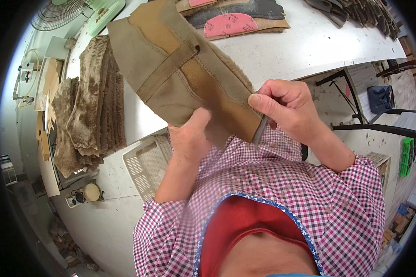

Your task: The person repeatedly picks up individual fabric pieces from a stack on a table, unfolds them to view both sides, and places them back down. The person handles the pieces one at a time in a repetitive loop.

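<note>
A stitched brown boot upper (143, 51), in olive and tan panels with a strap across it, is held up over the near edge of the table. Plush lining shows along its right side. My left hand (191, 136) grips its lower edge, thumb on top and the other fingers hidden beneath. At the lower right corner, my right hand (286, 106) pinches the edge between thumb and curled fingers. Left of the upper, a stack of brown fleecy pieces (94, 92) hangs over the table edge.
The white table (286, 51) bears dark and tan cut pieces with a pink template (229, 24), and a dark pile (365, 18) farther right. A fan (60, 14) stands at the far left. Below are a beige crate (148, 166), a black metal frame (351, 101) and a green basket (406, 157).
</note>
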### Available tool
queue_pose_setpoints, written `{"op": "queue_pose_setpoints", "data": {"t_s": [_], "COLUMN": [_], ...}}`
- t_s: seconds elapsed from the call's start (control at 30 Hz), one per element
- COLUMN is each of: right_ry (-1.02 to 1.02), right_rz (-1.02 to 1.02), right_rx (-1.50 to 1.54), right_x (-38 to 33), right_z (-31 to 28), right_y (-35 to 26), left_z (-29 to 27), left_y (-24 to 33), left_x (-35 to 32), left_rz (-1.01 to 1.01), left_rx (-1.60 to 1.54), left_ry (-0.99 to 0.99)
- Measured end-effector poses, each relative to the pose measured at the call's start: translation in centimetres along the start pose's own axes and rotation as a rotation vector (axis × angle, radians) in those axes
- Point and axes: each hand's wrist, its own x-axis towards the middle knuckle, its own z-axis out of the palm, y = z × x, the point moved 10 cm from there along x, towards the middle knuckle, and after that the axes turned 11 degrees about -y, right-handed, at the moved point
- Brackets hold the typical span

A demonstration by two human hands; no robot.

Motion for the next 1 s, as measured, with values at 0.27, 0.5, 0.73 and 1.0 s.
{"op": "queue_pose_setpoints", "data": {"t_s": [0.27, 0.5, 0.73, 1.0], "right_ry": [0.199, 0.185, 0.160, 0.128], "right_rz": [-0.395, -0.357, -0.348, -0.242], "right_rx": [-0.605, -0.532, -0.508, -0.224], "right_x": [0.0, 0.6, 0.5, 0.2], "right_z": [-0.3, 0.2, 0.3, 0.4], "right_y": [-6.0, -6.1, -5.3, -3.5], "left_z": [-1.1, -0.9, -1.5, -1.5], "left_y": [0.5, 0.3, 0.0, -0.8], "left_x": [0.0, -0.4, -0.8, -0.3], "left_rz": [0.045, 0.074, 0.062, 0.036], "left_rx": [0.122, 0.100, 0.279, 0.238], "left_ry": [0.061, 0.064, 0.073, 0.101]}}
